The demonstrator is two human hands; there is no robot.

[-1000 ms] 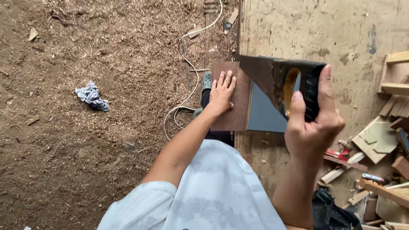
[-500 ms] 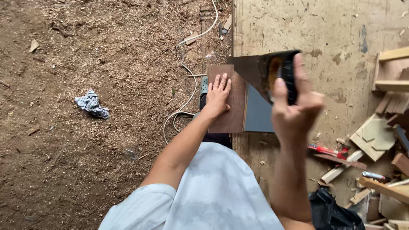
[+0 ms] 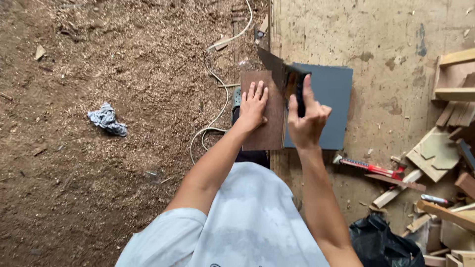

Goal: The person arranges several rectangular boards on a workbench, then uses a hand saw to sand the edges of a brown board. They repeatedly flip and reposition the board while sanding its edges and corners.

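Observation:
My left hand [image 3: 254,105] lies flat, fingers spread, on a brown board piece [image 3: 261,129] that overhangs the left edge of a worn workbench [image 3: 386,44]. My right hand [image 3: 307,118] grips the dark handle of a handsaw [image 3: 277,69], whose blade stands on edge along the seam between the brown piece and a grey-blue panel [image 3: 331,99]. The blade tip points away from me. My light shirt fills the bottom of the view.
A white cable [image 3: 217,84] loops over the sawdust-covered floor on the left, near a crumpled grey rag [image 3: 107,119]. A red-handled tool [image 3: 371,168], wood offcuts [image 3: 435,153] and a black bag [image 3: 386,242] crowd the bench's right and near side.
My right hand has turned the saw from held flat and raised to blade-on-edge, lowered against the board's seam. The grey-blue panel is now uncovered. My left hand stays pressed on the brown piece.

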